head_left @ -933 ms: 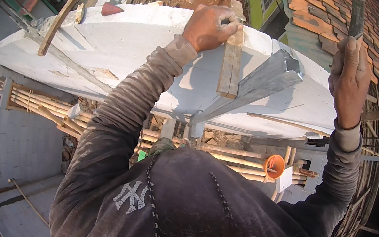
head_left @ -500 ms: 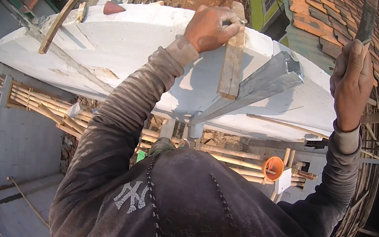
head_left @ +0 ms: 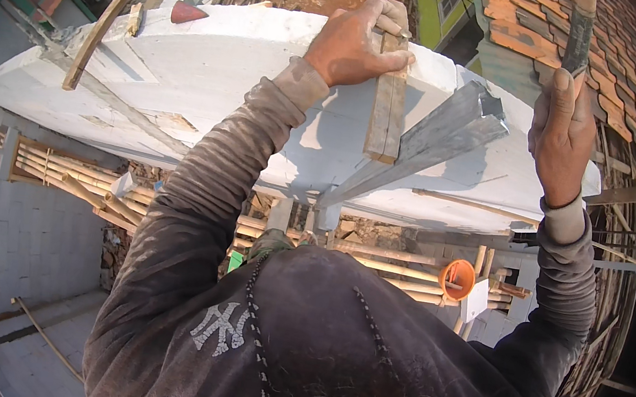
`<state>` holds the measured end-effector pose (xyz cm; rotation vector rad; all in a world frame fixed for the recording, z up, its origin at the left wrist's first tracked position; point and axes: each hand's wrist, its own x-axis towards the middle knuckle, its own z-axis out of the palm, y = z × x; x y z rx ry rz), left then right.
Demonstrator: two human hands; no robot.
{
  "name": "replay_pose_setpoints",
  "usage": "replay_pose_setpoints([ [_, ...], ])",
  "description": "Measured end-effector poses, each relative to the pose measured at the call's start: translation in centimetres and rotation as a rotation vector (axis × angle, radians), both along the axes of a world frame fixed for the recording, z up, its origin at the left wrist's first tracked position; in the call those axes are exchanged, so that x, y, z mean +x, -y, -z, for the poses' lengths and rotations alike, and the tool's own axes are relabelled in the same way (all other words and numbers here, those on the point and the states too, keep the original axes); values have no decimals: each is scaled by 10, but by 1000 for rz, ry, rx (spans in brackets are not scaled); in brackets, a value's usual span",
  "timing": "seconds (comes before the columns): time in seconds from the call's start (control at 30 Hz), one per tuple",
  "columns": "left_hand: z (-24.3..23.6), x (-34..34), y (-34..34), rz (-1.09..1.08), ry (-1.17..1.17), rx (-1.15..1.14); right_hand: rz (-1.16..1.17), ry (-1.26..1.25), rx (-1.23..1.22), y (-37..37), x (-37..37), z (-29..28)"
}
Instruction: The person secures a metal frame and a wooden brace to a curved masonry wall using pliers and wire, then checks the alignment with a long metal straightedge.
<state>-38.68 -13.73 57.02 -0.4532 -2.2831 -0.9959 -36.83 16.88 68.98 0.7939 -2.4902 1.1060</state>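
My left hand [head_left: 355, 46] curls over the upper part of a short wooden batten [head_left: 384, 122], its thumb lying across the near face. The batten leans across the top of a white block wall [head_left: 243, 97]. Whether a small item is pinched between my fingertips I cannot make out. Raised at the right, my right hand [head_left: 564, 137] is closed round a tool [head_left: 579, 44] with a dark grip and a lighter shaft; its far end is out of view. Between my hands a grey metal channel [head_left: 425, 145] slopes up against the wall.
A wooden strip [head_left: 102, 35] and a reddish cone-shaped piece [head_left: 188, 12] rest on the wall at left. Below are bamboo poles [head_left: 398, 270], an orange bucket [head_left: 457, 278] and a white sheet [head_left: 475, 301]. A tiled roof [head_left: 622, 88] rises beyond, at right.
My right hand and the tool have moved left and slightly down, nearer the wall. My left hand's fingers have shifted, and the thumb now lies lower on the batten.
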Motion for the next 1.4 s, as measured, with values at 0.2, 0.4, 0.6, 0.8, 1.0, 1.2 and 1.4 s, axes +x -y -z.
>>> replay_pose_setpoints([
  [0.2, -1, 0, 1, -5, 82, 3, -117, 5, 506, -17, -8, -7],
  [0.4, -3, 2, 1, 11, 59, 17, -24, 20, -165, -3, 3, -6],
  [0.6, -12, 5, -3, 15, 149, 40, -145, 28, 399, -18, -7, 20],
  [0.8, -3, 4, 4, -24, 85, 0, -15, 137, -151, 0, 0, -8],
  [1.0, -10, -1, -4, 39, 130, 12, -206, -174, 308, -22, -17, 45],
  [1.2, 0, 2, 2, -5, 80, 11, 9, 179, -246, -2, 3, 11],
  [1.4, -2, -2, 1, -14, 63, -4, -179, -44, 358, -22, -18, 50],
])
